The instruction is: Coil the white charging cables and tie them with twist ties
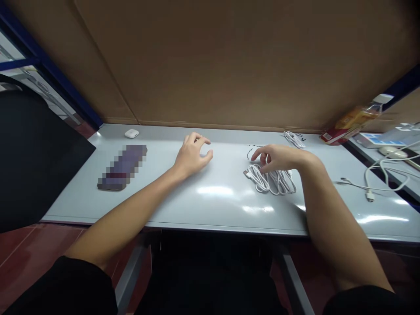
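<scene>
A bundle of coiled white cable (273, 182) lies on the pale grey table (210, 205), right of centre. My right hand (278, 157) rests over its far side with the fingers loosely curved and apart, the fingertips close to a thin black twist tie (250, 151) lying just left of them. My left hand (193, 154) sits on the bare tabletop at centre, fingers bent down with their tips on the surface and the thumb out. Nothing shows in it.
A second small white cable coil (294, 139) lies by the back wall. A white earbud case (131, 133) and a blurred dark flat object (123, 168) are at the left. A loose white cable (377, 179), a snack packet (351, 122) and a mouse (392, 152) are at the right.
</scene>
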Demonstrator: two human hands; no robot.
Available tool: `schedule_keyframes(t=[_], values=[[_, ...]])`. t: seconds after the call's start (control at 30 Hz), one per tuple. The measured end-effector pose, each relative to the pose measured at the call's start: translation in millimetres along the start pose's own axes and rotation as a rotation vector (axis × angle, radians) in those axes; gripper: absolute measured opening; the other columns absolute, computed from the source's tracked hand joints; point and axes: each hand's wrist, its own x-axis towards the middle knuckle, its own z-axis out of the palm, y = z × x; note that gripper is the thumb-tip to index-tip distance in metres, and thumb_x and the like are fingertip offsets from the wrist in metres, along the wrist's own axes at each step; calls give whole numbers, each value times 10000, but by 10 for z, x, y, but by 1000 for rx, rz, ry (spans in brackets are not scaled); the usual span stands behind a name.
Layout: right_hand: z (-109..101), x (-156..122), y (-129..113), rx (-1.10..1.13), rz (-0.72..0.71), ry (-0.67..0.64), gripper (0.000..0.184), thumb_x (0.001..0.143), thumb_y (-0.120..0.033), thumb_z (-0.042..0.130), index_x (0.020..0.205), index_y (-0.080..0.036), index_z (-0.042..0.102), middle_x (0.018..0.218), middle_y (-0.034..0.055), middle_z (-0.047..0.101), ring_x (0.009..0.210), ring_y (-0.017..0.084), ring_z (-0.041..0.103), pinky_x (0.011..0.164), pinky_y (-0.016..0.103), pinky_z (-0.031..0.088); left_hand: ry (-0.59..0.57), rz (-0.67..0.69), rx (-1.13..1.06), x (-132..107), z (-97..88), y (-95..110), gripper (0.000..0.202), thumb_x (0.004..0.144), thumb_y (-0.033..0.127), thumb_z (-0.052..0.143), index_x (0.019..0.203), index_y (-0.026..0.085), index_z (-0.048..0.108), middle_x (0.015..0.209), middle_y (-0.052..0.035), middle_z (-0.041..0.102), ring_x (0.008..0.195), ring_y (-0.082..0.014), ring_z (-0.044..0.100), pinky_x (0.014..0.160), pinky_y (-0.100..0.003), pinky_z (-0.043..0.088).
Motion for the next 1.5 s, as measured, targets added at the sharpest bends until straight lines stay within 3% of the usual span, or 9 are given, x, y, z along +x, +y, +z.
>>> schedule_keyframes(t=[0.17, 0.27, 0.4, 0.5, 0.6, 0.73, 0.97, 1.23, 1.5], values=[[192, 29, -348, 17, -100, 17, 247, 773, -291, 704, 1009, -266, 771, 896, 37, 772, 697, 201, 680, 568, 304, 472, -321, 306, -175, -105, 19, 172, 171, 936, 326, 597, 962, 214, 724, 1045, -70, 675, 968, -217, 631, 873, -357, 499], [260, 26, -466, 56, -136, 36, 221, 850, -372, 665, 1018, -265, 760, 854, 35, 766, 658, 190, 664, 549, 302, 457, -261, 296, -155, -58, -20, 105, 157, 924, 276, 584, 901, 204, 722, 989, -61, 693, 930, -207, 627, 840, -345, 482], [226, 20, -400, 54, -131, 82, 268, 877, -354, 637, 1100, -260, 752, 936, 48, 773, 686, 186, 681, 562, 295, 479, -189, 189, -145, 59, -147, -75, 168, 895, 280, 606, 796, 184, 702, 859, -44, 676, 751, -168, 570, 737, -317, 456], [173, 23, -277, 39, -128, 87, 310, 811, -299, 697, 1110, -249, 762, 967, 63, 774, 684, 193, 687, 560, 295, 487, -349, 227, -177, 43, -176, -54, 201, 897, 349, 639, 798, 193, 715, 850, -39, 679, 710, -152, 557, 713, -304, 438], [174, 31, -245, 59, -160, 48, 323, 761, -263, 737, 1081, -252, 775, 937, 51, 776, 692, 195, 694, 566, 287, 490, -509, 332, -242, -84, -87, 124, 244, 903, 446, 672, 892, 209, 729, 870, -37, 678, 742, -156, 578, 708, -291, 435], [248, 51, -362, 117, -244, -7, 360, 794, -248, 712, 1151, -255, 756, 878, 28, 767, 666, 170, 673, 565, 273, 478, -593, 443, -258, -249, 85, 324, 287, 883, 488, 720, 956, 210, 713, 894, -32, 678, 767, -162, 585, 703, -288, 420], [309, 74, -430, 164, -339, -76, 379, 874, -254, 617, 1238, -276, 724, 745, -6, 712, 586, 152, 595, 525, 274, 424, -572, 443, -224, -233, 121, 267, 124, 926, 323, 642, 957, 218, 701, 951, -43, 687, 870, -184, 632, 775, -290, 446], [315, 105, -475, 199, -254, -63, 238, 900, -367, 612, 1055, -221, 719, 824, 26, 724, 641, 156, 605, 556, 279, 419, -452, 333, -175, -195, 102, 186, 193, 897, 254, 599, 1066, 222, 685, 932, -28, 666, 817, -174, 598, 730, -297, 436], [368, 123, -553, 195, -173, -64, 138, 845, -296, 659, 950, -207, 660, 888, 46, 737, 714, 176, 628, 594, 292, 442, -448, 537, -202, -295, 154, 317, 291, 904, 406, 705, 1101, 192, 695, 1066, -69, 649, 862, -179, 598, 738, -290, 449]])
